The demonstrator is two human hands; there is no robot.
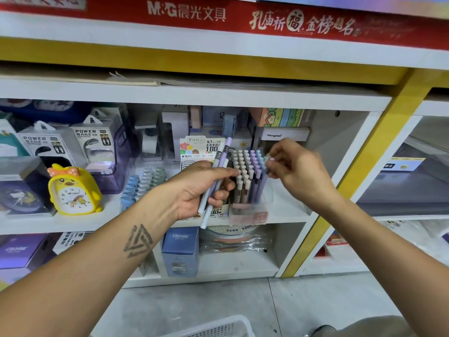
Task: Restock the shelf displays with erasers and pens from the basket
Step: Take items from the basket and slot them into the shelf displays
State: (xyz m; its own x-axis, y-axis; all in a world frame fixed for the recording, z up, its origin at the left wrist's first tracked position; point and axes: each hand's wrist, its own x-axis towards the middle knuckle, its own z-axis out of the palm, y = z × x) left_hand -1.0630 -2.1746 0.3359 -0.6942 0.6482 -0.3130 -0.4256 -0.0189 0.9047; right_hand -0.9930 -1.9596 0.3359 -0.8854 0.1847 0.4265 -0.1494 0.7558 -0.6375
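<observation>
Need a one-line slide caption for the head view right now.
Left hand holds spare pens while right hand slots one into the shelf's pen display.

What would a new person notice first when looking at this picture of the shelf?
Probably the two hands at the centre: the left hand grips a few pens, while the right hand pinches one pen over the clear pen display on the middle shelf. Next comes the bright yellow duck clock at the left, and the red banner across the top.
</observation>
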